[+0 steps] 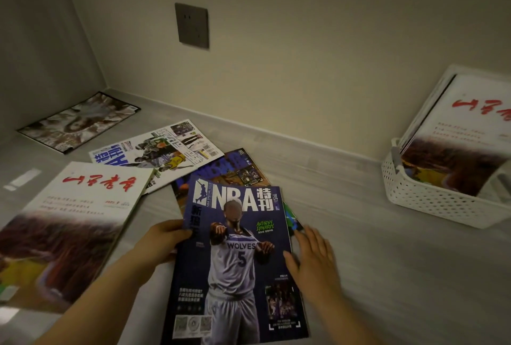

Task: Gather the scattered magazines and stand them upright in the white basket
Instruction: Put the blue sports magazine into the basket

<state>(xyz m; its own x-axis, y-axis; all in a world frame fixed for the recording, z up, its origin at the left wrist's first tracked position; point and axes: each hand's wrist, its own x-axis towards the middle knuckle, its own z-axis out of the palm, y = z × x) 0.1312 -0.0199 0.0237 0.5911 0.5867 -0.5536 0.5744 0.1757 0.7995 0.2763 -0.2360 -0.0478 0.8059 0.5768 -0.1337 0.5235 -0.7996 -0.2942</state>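
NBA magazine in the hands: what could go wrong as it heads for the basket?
1. Only the left hand grips the NBA magazine; the right hand lies flat at its edge, so it may sag or slip.
2. It overlaps the dark magazine beneath, which might drag along.
3. The magazines in the white basket lean, so they may topple.
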